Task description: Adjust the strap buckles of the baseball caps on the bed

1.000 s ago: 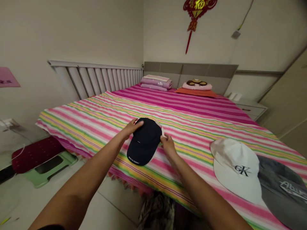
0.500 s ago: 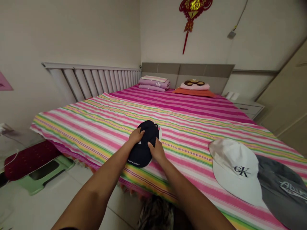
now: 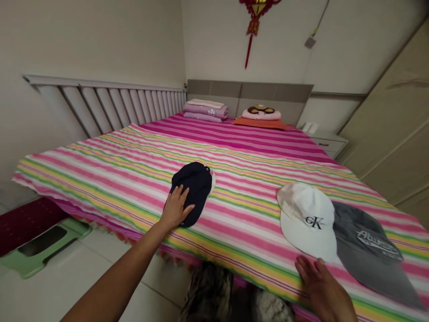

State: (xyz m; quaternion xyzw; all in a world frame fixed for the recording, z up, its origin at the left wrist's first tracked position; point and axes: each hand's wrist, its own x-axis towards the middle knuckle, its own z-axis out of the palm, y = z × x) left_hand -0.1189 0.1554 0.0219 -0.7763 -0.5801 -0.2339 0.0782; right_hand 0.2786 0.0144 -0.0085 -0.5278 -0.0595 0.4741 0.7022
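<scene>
A dark navy cap (image 3: 193,188) lies on the striped bedsheet (image 3: 254,179) near the bed's front edge. My left hand (image 3: 176,209) rests flat on its brim, fingers spread, open. A white cap (image 3: 307,220) with a dark logo lies to the right, overlapping a grey cap (image 3: 367,250). My right hand (image 3: 323,286) is just below the white cap's brim, fingers stretched toward it and holding nothing; whether the fingertips touch the brim I cannot tell.
Folded purple bedding (image 3: 205,110) and a pillow with a plush toy (image 3: 261,117) sit at the headboard. A radiator (image 3: 110,105) runs along the left wall. A green stool with a red cushion (image 3: 36,230) stands on the floor at left. A nightstand (image 3: 323,142) is at right.
My right hand left the navy cap and moved right to just below the white cap. My left hand now lies flat on the navy cap. The view has shifted right.
</scene>
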